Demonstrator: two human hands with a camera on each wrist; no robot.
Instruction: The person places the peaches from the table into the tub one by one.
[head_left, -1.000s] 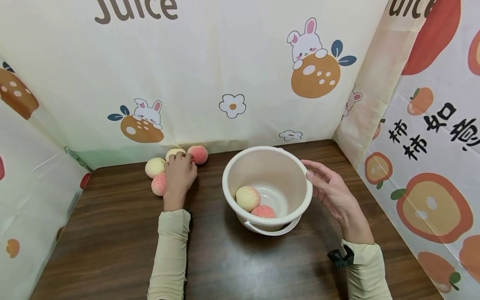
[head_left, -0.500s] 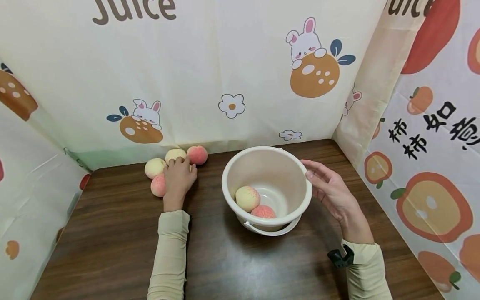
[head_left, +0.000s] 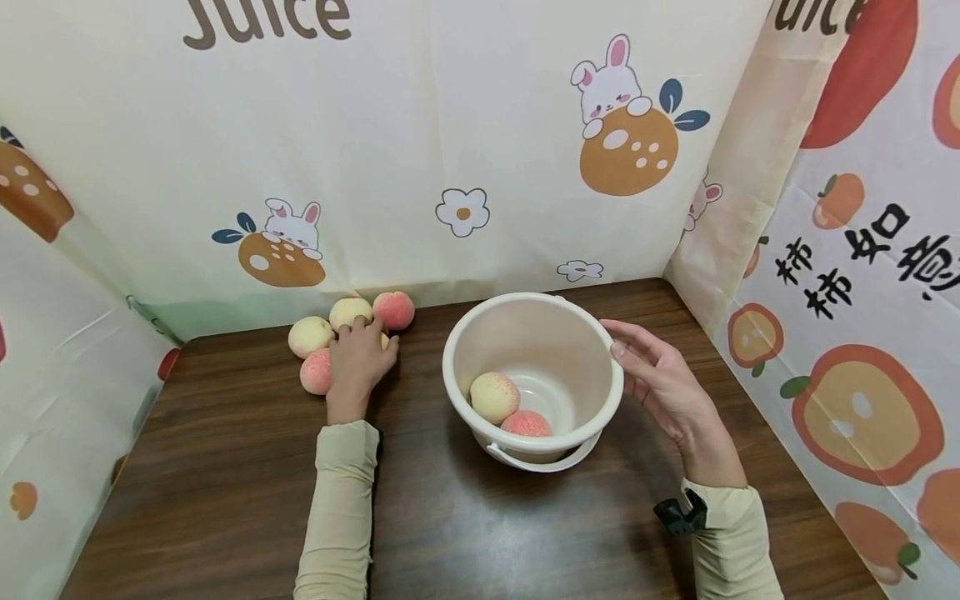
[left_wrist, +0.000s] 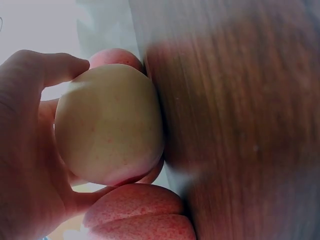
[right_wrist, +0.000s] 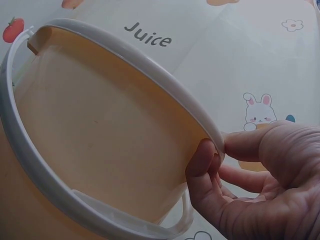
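Note:
My left hand (head_left: 358, 358) curls round a pale yellow peach (left_wrist: 112, 125) on the table, the thumb at one side and fingers at the other. In the head view that peach is mostly covered by the hand. Close about it lie a pink peach (head_left: 317, 372), two pale peaches (head_left: 311, 337) and a redder peach (head_left: 393, 310). My right hand (head_left: 671, 392) pinches the right side of the rim of a cream plastic bucket (head_left: 453, 358), with fingers inside and outside. Inside the bucket lie a pale peach (head_left: 494, 397) and a pink peach (head_left: 527, 424).
The bucket stands upright on the dark wooden table (head_left: 225, 483), its white handle (head_left: 551, 467) hanging at the near side. Printed cloth walls (head_left: 390, 150) enclose the back and both sides. A black strap (head_left: 681, 512) sits at the right wrist.
The left thumb and fingers have spread slightly about the pale peach, showing a bit more of it. The right hand and bucket stay put.

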